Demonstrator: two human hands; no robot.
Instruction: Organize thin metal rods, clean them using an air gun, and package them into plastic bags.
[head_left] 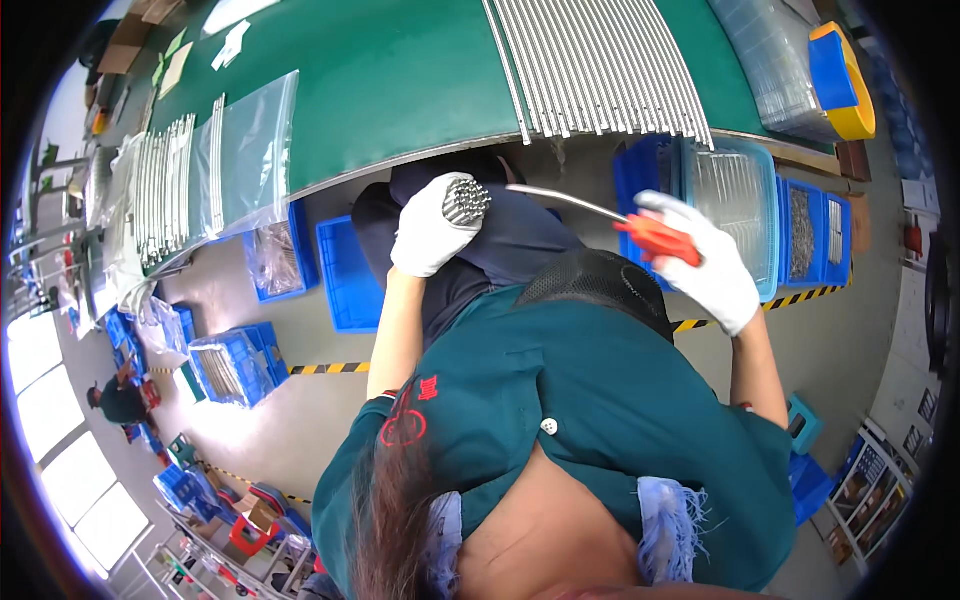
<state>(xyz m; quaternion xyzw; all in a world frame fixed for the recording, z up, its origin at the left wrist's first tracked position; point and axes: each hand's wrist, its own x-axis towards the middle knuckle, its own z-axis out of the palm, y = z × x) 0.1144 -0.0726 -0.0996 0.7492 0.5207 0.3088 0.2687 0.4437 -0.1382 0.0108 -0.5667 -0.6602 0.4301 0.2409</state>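
Observation:
My left hand, in a white glove, is closed around a bundle of thin metal rods. Their round ends face up out of the fist, and the rest of their length is hidden. On the right, my gloved right hand grips a red-handled tool with a long, thin, slightly curved metal shaft. The shaft's tip points toward the rod ends, a short gap away from them. Both hands are above my lap, in front of the green table.
Long metal rods lie side by side on the table, ends at its near edge. More rods and a clear plastic bag are at left. Blue bins stand below the table. A yellow tape roll sits far right.

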